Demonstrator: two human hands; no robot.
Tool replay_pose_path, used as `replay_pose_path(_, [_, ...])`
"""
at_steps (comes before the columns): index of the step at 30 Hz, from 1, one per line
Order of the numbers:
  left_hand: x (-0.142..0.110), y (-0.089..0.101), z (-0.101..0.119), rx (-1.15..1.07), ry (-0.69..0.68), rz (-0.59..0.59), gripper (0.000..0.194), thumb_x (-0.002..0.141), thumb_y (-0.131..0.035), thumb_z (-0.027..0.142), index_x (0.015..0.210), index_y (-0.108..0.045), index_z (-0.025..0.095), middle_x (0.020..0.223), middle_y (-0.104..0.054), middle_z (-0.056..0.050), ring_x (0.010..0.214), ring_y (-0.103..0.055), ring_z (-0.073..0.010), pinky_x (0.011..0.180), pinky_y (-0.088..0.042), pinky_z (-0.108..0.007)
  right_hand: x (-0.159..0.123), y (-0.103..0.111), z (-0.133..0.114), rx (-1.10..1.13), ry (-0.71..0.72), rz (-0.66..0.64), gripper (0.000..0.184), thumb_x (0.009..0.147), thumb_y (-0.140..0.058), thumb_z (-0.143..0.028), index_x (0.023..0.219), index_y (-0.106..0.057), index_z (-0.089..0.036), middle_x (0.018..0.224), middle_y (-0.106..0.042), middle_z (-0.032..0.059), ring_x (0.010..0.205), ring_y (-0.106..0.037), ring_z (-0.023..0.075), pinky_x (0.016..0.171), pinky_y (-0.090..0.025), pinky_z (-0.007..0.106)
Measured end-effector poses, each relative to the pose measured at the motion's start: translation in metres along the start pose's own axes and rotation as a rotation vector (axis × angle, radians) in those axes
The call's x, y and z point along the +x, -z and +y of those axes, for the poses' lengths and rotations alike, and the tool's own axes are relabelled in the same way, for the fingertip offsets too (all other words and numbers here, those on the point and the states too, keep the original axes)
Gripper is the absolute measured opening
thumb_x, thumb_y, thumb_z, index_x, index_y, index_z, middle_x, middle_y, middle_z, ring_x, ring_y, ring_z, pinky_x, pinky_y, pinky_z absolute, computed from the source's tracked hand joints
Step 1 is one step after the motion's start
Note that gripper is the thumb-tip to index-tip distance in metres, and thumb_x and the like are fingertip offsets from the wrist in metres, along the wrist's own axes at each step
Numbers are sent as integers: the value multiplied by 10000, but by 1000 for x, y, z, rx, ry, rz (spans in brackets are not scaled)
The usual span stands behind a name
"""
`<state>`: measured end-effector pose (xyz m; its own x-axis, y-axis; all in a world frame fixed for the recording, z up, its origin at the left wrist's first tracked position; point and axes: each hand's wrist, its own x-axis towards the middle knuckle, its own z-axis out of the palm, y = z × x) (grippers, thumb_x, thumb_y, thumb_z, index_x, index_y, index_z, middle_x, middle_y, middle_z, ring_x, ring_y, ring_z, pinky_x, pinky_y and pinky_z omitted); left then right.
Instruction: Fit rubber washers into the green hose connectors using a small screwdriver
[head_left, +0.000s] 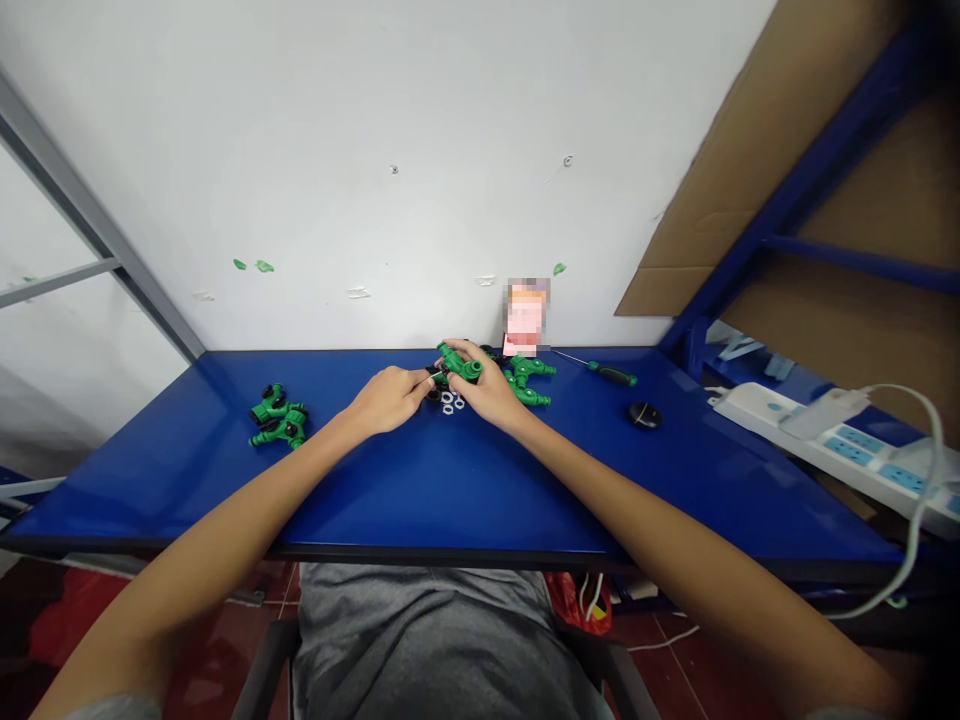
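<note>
The green fitting [459, 367] is up in both hands, over the far middle of the blue table [450, 500]. The right hand [493, 388] holds it from the right, fingers curled round behind and thumb along the near side. The left hand [391, 398] comes in from the left with its fingers narrow, thumb and forefinger drawn together at the fitting's left side, where a black part shows; whether they pinch something small there or only press on it, I cannot tell. Just below the fitting, white rings [448, 403] lie on the table, partly hidden by the hands. Just beside the right hand, on its right, are more green pieces [531, 368], with black parts [493, 352] behind the hand, too covered to make out. A blurred-out pink panel [527, 317] stands upright near the white wall [465, 130]. Farther right lie a screwdriver [611, 374], its shaft pointing left, and, nearer the person, a small black object [645, 416]. A green cluster [279, 416] with black caps sits well apart on the left. At the far right is a white power strip [832, 440] with a cable [916, 525] looping down.
</note>
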<state>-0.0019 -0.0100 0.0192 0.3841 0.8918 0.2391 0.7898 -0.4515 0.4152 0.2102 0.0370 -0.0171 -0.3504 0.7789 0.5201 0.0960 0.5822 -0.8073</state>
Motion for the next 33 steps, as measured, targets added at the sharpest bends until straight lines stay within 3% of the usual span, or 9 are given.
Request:
replay_pose_path(6, [0, 2, 2, 6, 11, -18, 440, 1117, -422, 410, 777, -616, 209, 667, -595, -34, 618, -517, -201, 654, -280, -320, -1, 0, 4, 3, 1, -10, 576, 856, -658, -220, 1428, -613, -261, 1460, -702, 105, 1376, -666, 283, 1208, -499, 515])
replay_pose_path(15, [0, 1, 0, 16, 37, -54, 442, 1110, -392, 415, 874, -695, 195, 736, -667, -49, 693, -610, -216, 693, -371, -322, -1, -1, 7, -87, 40, 15, 545, 870, -640, -222, 1413, -631, -271, 1419, -723, 83, 1417, -655, 294, 1262, -461, 517])
replay_pose_path(19, [1, -3, 0, -243, 62, -54, 359, 1089, -449, 397, 915, -689, 194, 686, -613, -11, 633, -595, -177, 635, -405, -295, -2, -1, 4, -136, 59, 25, 546, 892, -638, -217, 1435, -619, -272, 1407, -731, 89, 1414, -661, 303, 1256, -472, 529])
replay_pose_path(22, [1, -7, 3, -638, 212, -74, 175, 1062, -533, 368, 965, -558, 224, 683, -551, 53, 461, -472, -102, 467, -331, -239, -4, 0, 1, -169, 92, 31, 556, 923, -627, -214, 1476, -589, -256, 1376, -743, 108, 1408, -667, 301, 1250, -476, 532])
replay_pose_path(24, [1, -8, 5, -805, 253, -51, 163, 1046, -582, 347, 972, -478, 244, 720, -546, 71, 407, -429, -72, 391, -277, -208, -4, 0, 0, -172, 99, 38, 556, 933, -617, -203, 1486, -577, -253, 1348, -754, 111, 1395, -676, 295, 1234, -492, 530])
replay_pose_path(27, [2, -9, 3, -823, 189, -5, 184, 1031, -623, 327, 952, -487, 232, 759, -567, 54, 440, -513, -72, 385, -388, -196, -4, 0, 0, -154, 92, 44, 550, 936, -615, -199, 1482, -576, -257, 1329, -761, 113, 1360, -698, 294, 1201, -522, 531])
replay_pose_path(30, [5, -9, -4, -755, 115, -7, 185, 1028, -626, 329, 916, -551, 201, 742, -583, 31, 525, -590, -90, 482, -528, -218, -3, 0, 1, -149, 87, 42, 550, 935, -617, -201, 1479, -580, -268, 1336, -760, 109, 1366, -695, 299, 1203, -519, 536])
replay_pose_path(33, [6, -8, -8, -716, 90, -18, 212, 1031, -610, 349, 896, -587, 187, 693, -561, 36, 515, -553, -84, 480, -497, -204, -3, 1, 0, -159, 95, 36, 551, 929, -612, -197, 1475, -584, -262, 1340, -760, 109, 1383, -685, 297, 1225, -501, 538])
